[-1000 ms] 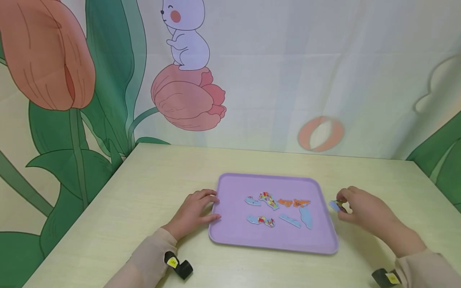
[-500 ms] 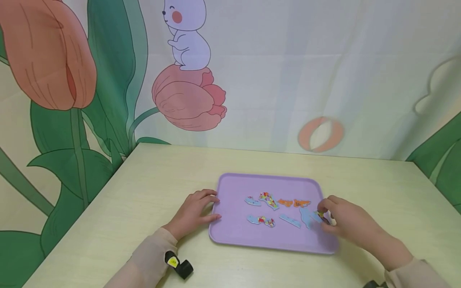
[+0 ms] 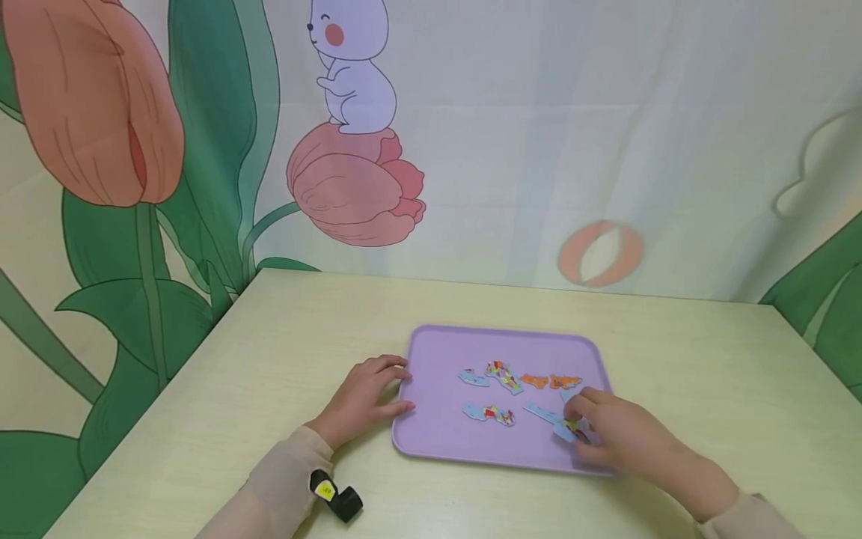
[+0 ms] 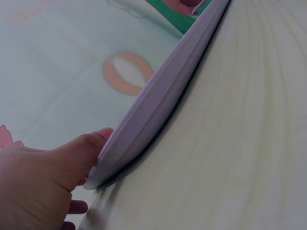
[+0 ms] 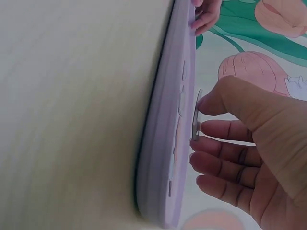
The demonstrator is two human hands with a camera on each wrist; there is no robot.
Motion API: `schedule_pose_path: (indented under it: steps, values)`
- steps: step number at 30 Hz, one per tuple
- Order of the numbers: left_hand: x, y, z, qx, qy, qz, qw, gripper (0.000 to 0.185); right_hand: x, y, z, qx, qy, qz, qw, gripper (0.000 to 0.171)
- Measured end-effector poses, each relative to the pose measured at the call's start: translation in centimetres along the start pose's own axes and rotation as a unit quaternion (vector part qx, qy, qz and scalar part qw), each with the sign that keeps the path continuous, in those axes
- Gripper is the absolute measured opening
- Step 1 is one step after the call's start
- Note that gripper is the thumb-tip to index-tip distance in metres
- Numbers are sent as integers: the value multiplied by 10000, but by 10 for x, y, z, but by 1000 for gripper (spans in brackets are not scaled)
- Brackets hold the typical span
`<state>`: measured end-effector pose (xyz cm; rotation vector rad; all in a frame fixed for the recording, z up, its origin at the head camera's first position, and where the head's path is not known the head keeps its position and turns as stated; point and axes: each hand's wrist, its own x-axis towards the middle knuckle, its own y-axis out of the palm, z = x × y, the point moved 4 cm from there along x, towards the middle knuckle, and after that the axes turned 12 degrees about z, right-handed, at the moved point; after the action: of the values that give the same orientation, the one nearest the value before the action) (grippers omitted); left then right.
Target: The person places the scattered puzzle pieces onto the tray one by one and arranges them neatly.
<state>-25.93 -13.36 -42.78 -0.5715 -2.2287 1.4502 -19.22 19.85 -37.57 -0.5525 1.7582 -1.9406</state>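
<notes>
My right hand (image 3: 626,434) pinches a puzzle piece (image 3: 564,432), light blue with a multicoloured patch, over the right part of a purple tray (image 3: 458,442). In the right wrist view that piece (image 5: 197,115) appears edge-on between thumb and fingers, apart from the tray. My left hand (image 3: 360,397) rests its thumb and fingers on the tray's left rim. Other puzzle pieces lie flat on the tray: a multicoloured piece (image 3: 503,376), an orange piece (image 3: 564,381) and a long light-blue piece (image 3: 541,412) among them. The right hand partly hides another blue piece.
The tray lies on a pale wooden table (image 3: 323,314). Behind the table hangs a backdrop (image 3: 485,165) printed with tulips and a white animal. A black wrist camera (image 3: 337,496) is strapped to the left sleeve, above the table.
My right hand has carried the puzzle piece leftward from beside the tray to over its right part, near the blue pieces. The left hand has stayed at the rim.
</notes>
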Motion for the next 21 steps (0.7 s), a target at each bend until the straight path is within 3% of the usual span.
schedule_pose_path:
  steps: [17, 21]
  values:
    - [1, 0, 0, 64, -10, -3, 10000, 41, 4, 15, 7, -119, -462, 25, 9989, 21]
    - [0, 0, 0, 48, -26, 23, 10000, 41, 3, 16, 6, -50, -390, 98, 9992, 20]
